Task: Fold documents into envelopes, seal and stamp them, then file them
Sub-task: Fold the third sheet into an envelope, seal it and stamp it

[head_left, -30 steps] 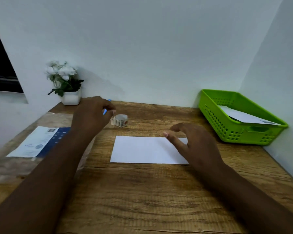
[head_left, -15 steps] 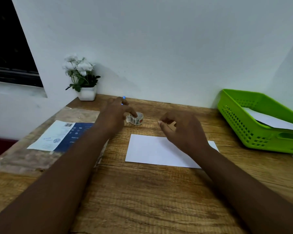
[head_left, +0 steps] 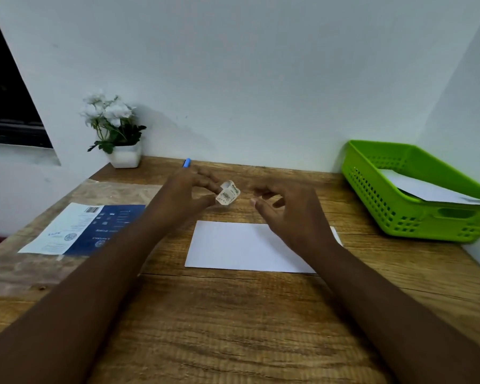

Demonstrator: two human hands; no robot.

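The left hand [head_left: 187, 189] is pinching a small roll of stamps [head_left: 227, 194] between its thumb and the tips of its fingers [head_left: 209, 182], holding it just above the surface [head_left: 233, 314], beyond the far edge of the white envelope [head_left: 233, 246]. The right hand [head_left: 291, 212] is hovering just beside the roll, its fingers loosely curled and apart, the thumb reaching toward the roll without touching it; it is holding nothing. That wrist is crossing over the right end of the envelope and hiding that corner.

The surface is showing a brown wood grain and is running back to a plain white wall, with a second white wall closing the right side. A dark window opening is sitting at the far left, above a pale ledge.

The envelope is lying flat in the middle of the surface, blank face up. To the left, a blue and white printed sheet [head_left: 81, 230] is lying on a clear plastic sleeve [head_left: 25, 270]. A white pot of white flowers [head_left: 117, 134] is standing in the back left corner. A small blue object [head_left: 187, 162] is peeking out just behind the left hand, near the wall. At the right, a green basket [head_left: 394, 206] is holding a white envelope in the basket [head_left: 424, 191], leaning on its front rim.
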